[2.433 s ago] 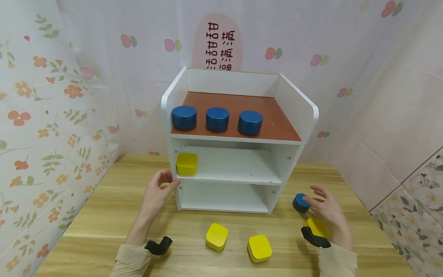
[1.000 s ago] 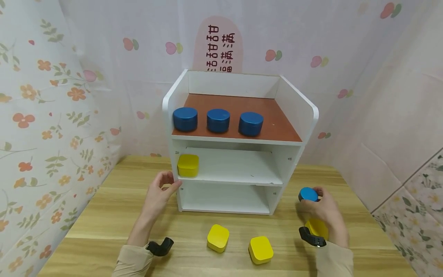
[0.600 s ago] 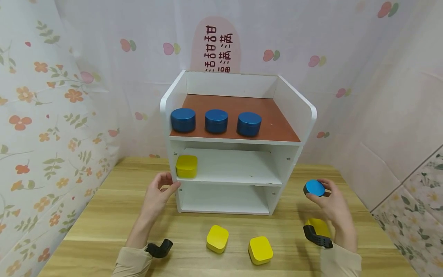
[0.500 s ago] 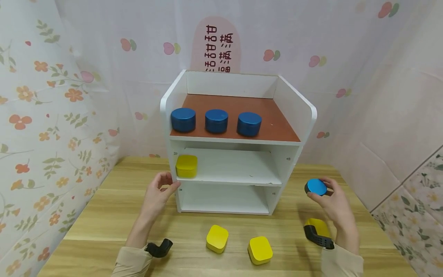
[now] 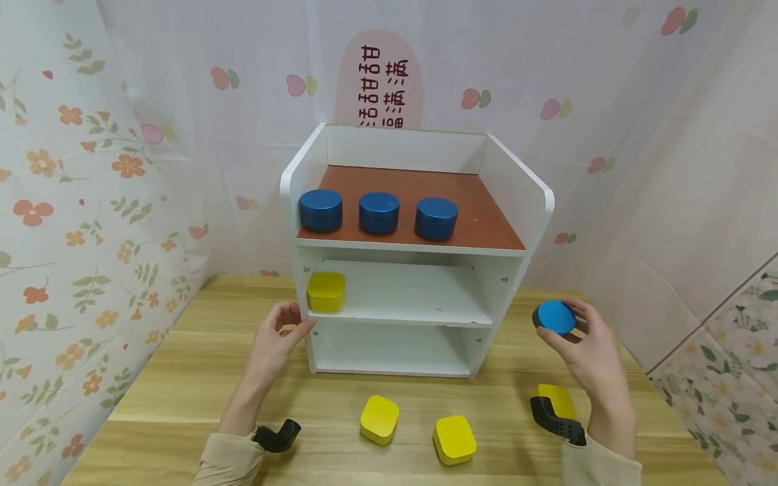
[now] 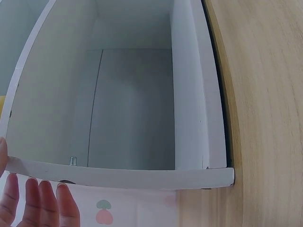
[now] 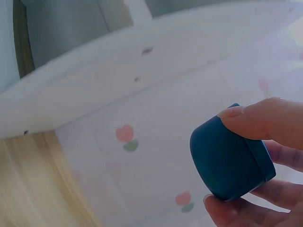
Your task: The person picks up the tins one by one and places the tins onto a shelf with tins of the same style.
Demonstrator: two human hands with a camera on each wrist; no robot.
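My right hand grips a small round blue tin between thumb and fingers, off the table, right of the white shelf unit. In the right wrist view, the tin is tilted, with thumb above and fingers below. My left hand holds the unit's left side panel, thumb at its front edge and fingertips against the outer side. On the brown top board stand a left blue tin, a middle one and a right one. A yellow rounded-square tin sits at the middle shelf's left end.
On the wooden table lie two yellow tins in front of the unit, one nearer the left and one nearer the right. Another yellow tin is partly behind the right wrist's black camera mount. Patterned cloth hangs behind.
My right hand reached the round blue tin on the table, took hold of it and raised it; its top now tilts toward the head camera. My left hand has stayed at the unit's side.
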